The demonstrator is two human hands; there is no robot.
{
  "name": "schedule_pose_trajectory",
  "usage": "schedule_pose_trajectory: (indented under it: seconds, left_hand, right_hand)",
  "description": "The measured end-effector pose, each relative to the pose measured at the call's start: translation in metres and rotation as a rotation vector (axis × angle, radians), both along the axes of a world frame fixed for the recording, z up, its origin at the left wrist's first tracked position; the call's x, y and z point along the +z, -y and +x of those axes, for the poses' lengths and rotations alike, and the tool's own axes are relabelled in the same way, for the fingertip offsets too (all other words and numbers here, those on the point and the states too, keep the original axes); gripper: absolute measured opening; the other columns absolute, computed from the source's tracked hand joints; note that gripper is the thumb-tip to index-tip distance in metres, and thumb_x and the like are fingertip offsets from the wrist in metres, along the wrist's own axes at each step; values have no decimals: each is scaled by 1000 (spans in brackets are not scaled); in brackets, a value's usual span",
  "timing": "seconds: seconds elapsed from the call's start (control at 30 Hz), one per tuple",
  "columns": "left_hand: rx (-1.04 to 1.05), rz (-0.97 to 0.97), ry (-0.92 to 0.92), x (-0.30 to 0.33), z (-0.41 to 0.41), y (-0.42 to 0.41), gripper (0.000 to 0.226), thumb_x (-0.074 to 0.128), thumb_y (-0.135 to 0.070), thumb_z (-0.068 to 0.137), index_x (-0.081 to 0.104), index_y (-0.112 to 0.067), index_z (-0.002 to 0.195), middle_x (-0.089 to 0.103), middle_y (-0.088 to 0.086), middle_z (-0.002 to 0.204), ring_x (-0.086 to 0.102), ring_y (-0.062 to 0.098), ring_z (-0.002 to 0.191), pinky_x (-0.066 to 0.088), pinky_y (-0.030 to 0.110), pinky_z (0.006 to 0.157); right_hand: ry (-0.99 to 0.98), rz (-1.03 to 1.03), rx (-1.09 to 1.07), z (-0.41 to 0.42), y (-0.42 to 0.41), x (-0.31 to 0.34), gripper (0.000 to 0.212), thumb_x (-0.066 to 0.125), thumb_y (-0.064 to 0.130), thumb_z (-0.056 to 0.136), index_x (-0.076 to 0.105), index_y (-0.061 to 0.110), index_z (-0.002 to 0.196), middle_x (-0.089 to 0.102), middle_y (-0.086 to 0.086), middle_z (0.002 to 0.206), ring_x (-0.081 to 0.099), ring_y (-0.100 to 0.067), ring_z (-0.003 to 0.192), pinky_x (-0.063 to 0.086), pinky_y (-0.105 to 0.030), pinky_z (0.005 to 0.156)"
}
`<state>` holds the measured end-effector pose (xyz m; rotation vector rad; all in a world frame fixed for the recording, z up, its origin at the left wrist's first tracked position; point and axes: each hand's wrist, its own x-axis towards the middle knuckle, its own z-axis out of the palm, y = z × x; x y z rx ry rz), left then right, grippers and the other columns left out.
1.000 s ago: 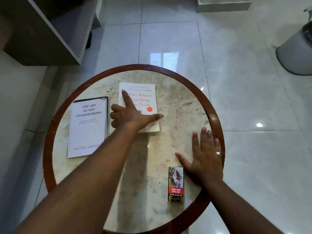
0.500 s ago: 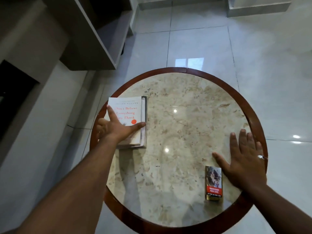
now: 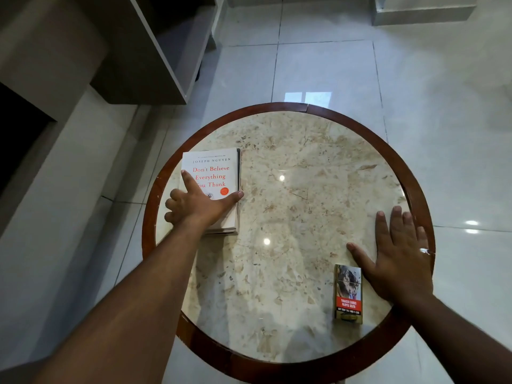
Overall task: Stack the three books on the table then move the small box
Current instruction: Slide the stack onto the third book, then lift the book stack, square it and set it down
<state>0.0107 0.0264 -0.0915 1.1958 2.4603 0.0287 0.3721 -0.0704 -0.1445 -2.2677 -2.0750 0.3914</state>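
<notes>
Books stacked at table's left edge; left hand open, pressing. Square edges before releasing.

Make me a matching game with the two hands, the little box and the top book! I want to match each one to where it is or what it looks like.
Things:
1. left hand
2. right hand
3. box
4. top book

Clues:
A. white cover with orange words
B. lies flat on the bare table, a ring on one finger
C. rests on the book pile
D. lies near the table's front edge, with a red band on it

Pairs: 1-C, 2-B, 3-D, 4-A
</notes>
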Motion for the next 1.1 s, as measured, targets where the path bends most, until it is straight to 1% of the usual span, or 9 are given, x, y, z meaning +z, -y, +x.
schedule_pose_trajectory:
  seconds: [0.3,0.47,0.57,0.63,0.7,0.8,0.9,1.0,1.1]
  left_hand:
    - [81,66,73,-1,2,1,137,58,-93,46,-1,-27,151,35,19,144,40,38,121,36,50,97]
    - [194,104,134,2,-5,-3,117,61,-84,60,19,-19,148,38,17,145,38,38,127,37,53,102]
    - [303,139,208,3,-18,-11,93,63,-77,67,42,-16,134,52,13,136,51,35,118,45,52,98]
    - [352,169,289,3,-24,-15,76,67,-71,70,54,-17,122,63,8,123,61,31,105,53,48,91]
    - [382,197,351,2,-25,-17,66,70,-66,71,59,-19,116,68,5,115,66,30,94,56,43,85]
    - [390,216,368,-2,-27,-18,67,72,-65,68,58,-20,116,68,4,115,67,30,94,57,43,82]
    - [380,243,328,-4,-25,-16,67,70,-68,65,54,-21,109,66,5,114,64,27,95,57,44,81]
    - [417,247,298,-5,-15,-14,70,68,-73,62,49,-23,106,63,7,116,60,28,99,55,46,84]
    - [516,225,426,0,-10,-12,80,63,-81,55,51,-22,108,65,5,110,62,28,96,55,45,83]
  right_hand:
    - [5,-10,-1,1,-1,1,100,10,83,82,4,19,159,-8,-8,167,-5,-27,155,-1,-49,125]
    - [-17,-3,-9,1,-1,1,96,14,80,85,11,19,159,1,-10,169,-2,-26,155,-4,-45,124]
    - [-169,46,-133,-17,-23,17,88,22,77,88,44,13,144,42,-20,152,33,-35,144,24,-55,120]
    - [-355,59,-185,-55,-49,32,78,29,71,92,51,11,137,56,-19,138,49,-33,130,39,-51,108]
    - [-542,9,-128,-109,-79,44,66,42,61,95,50,12,139,57,-16,138,54,-30,126,45,-47,104]
    - [-759,-210,-71,-193,-116,56,65,47,56,96,49,8,140,59,-16,137,58,-30,121,49,-44,98]
    - [-888,-285,-191,-247,-130,56,57,47,54,96,61,5,121,65,-17,122,62,-33,109,52,-42,90]
    - [-896,-290,-369,-267,-130,51,58,47,59,91,60,11,121,59,-14,128,55,-36,118,49,-51,98]
    - [-827,-303,-445,-268,-129,51,72,46,72,85,56,14,127,50,-14,135,47,-36,126,45,-55,101]
